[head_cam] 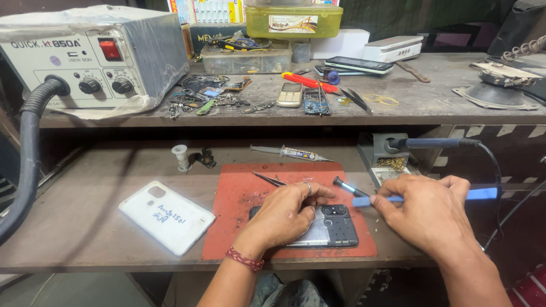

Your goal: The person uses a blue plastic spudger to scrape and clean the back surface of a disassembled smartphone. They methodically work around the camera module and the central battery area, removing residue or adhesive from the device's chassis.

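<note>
Down on the bench (85, 227), an opened phone (335, 226) lies face down on a red mat (239, 216), its back cover off and the camera block showing. The left hand (287, 213) rests on the phone, its grip closed around thin tweezers (268, 179) that point up and left. The right hand (429, 213) sits just beside the phone, its grip clamped on a blue tool (398, 197) whose dark tip reaches toward the left fingers. A white phone cover (166, 216) lies left of the mat, well apart. Behind, a syringe (290, 152) and a soldering iron (432, 143) rest near the shelf (432, 96).
</note>
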